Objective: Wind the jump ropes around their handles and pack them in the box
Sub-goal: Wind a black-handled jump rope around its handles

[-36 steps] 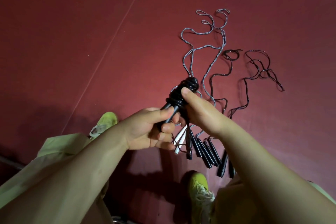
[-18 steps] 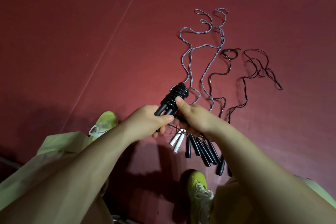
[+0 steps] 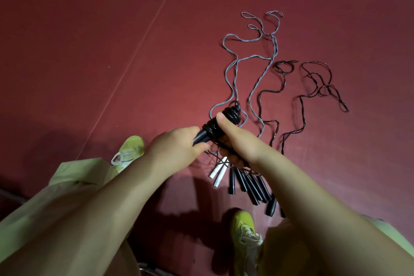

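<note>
Both hands, left hand (image 3: pixel 177 148) and right hand (image 3: pixel 239 139), grip the wound black jump rope (image 3: pixel 220 124) above the red floor (image 3: pixel 112 51).

— Can any lettering, brand, number or sign be read anywhere?

— None can be made out. No print is seen on the wound black jump rope (image 3: pixel 220 124) gripped between the left hand (image 3: pixel 177 150) and the right hand (image 3: pixel 240 141).

— And on the handles (image 3: pixel 246 182) lying just below the right hand?

— Nothing legible is shown there; the black and white surfaces appear plain, and any fine marking would be too small to be told.

— The shoes (image 3: pixel 245 231) below the hands?

— No logo or word can be read on them. The red floor (image 3: pixel 89 51) above the hands carries only a thin pale line, which is no sign.
</note>
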Demonstrator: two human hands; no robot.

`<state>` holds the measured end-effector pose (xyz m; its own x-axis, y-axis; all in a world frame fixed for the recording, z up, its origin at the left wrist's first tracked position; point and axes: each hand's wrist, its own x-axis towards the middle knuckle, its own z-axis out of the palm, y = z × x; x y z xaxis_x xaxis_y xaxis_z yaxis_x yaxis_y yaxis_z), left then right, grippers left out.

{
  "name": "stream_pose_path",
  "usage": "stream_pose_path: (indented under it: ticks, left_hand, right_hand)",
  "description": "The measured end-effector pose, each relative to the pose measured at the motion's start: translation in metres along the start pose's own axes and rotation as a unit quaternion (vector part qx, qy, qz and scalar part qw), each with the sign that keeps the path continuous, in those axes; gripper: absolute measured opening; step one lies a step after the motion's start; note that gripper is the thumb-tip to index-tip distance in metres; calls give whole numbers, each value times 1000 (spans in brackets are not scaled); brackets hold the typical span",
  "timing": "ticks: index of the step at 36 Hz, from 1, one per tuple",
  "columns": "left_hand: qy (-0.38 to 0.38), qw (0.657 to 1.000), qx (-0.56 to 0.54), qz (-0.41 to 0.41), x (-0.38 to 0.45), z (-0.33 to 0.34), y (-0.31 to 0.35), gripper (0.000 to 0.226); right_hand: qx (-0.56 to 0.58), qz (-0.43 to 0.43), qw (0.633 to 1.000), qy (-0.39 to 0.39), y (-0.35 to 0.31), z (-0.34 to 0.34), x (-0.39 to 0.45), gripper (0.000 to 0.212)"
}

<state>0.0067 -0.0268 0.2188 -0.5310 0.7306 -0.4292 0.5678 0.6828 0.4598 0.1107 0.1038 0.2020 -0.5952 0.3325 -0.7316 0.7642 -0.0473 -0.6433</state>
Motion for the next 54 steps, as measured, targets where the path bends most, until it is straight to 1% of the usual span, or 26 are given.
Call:
stream_pose_path:
  ticks: [1, 2, 5, 6, 7, 9, 10, 11, 13, 14, 16, 18, 20, 22, 26, 31, 34, 38, 45, 47, 49, 50, 52, 54]
  left_hand:
    - [2, 1000, -1, 5, 0, 0, 1, 28]
    - [-4, 1000, -15, 8, 0, 1, 1, 28]
    - [-55, 992, -113, 9, 4, 2, 0, 33]
    - [-83, 982, -168, 3, 5, 3, 0, 36]
    - [-116, 962, -246, -5, 5, 2, 1, 42]
    - [-184, 898, -398, -35, 4, 0, 4, 53]
    - [-210, 870, -443, -51, 4, -1, 6, 55]
    - [-225, 852, -468, -61, 4, -3, 8, 56]
    - [-230, 828, -506, -71, 5, -3, 9, 52]
    - [-229, 818, -523, -72, 5, -3, 9, 46]
    - [-231, 808, -537, -70, 4, -2, 10, 33]
    - [-227, 810, -536, -71, 4, 0, 10, 28]
    - [-212, 818, -529, -76, 6, 2, 9, 27]
    - [-197, 832, -513, -80, 8, 3, 6, 24]
    - [-176, 860, -472, -80, 10, 7, 6, 20]
    - [-112, 909, -396, -61, 16, 12, 2, 21]
    - [-107, 920, -374, -46, 16, 16, 1, 25]
    - [-87, 938, -334, -40, 17, 17, 1, 23]
    - [-57, 964, -258, -36, 16, 15, 2, 24]
    - [-42, 968, -244, -34, 16, 13, 1, 32]
    - [-16, 979, -202, -31, 14, 11, 2, 45]
    - [-5, 984, -175, -25, 13, 10, 2, 47]
    - [16, 990, -138, -6, 10, 11, 4, 41]
    - [29, 992, -123, 3, 6, 11, 7, 38]
  right_hand:
    - [6, 1, 1000, -1, 0, -1, 0, 98]
    - [12, 1, 1000, 0, 0, -1, -1, 94]
    - [46, -10, 999, 6, -2, -4, -3, 64]
    - [68, -20, 997, 5, -2, -5, -3, 59]
    - [91, -29, 995, 5, -2, -6, -2, 56]
    - [124, -47, 991, 12, -1, -9, -1, 53]
    - [134, -56, 989, 11, 0, -11, -1, 51]
    - [142, -66, 988, 6, 0, -12, -1, 50]
    - [148, -88, 985, -7, 1, -13, -1, 53]
    - [141, -98, 985, -11, 1, -13, -1, 55]
    - [120, -111, 986, -15, 1, -13, -2, 60]
    - [106, -113, 988, -12, 0, -14, -4, 60]
    - [90, -110, 990, -12, 0, -16, -6, 56]
    - [70, -105, 992, -16, 0, -17, -10, 56]
    - [41, -82, 996, -16, 2, -21, -14, 61]
    - [-45, -78, 996, 25, 4, -23, -18, 63]
    - [-63, -78, 995, 26, 7, -23, -18, 61]
    - [-59, -77, 995, 27, 8, -23, -18, 60]
    - [-83, -67, 992, 74, 7, -21, -15, 61]
    - [-65, -73, 992, 76, 8, -20, -14, 61]
    - [-28, -72, 995, 62, 10, -18, -12, 59]
    - [-8, -69, 996, 54, 10, -17, -12, 59]
    - [16, -65, 996, 53, 12, -17, -11, 63]
    - [18, -65, 995, 68, 13, -17, -10, 63]
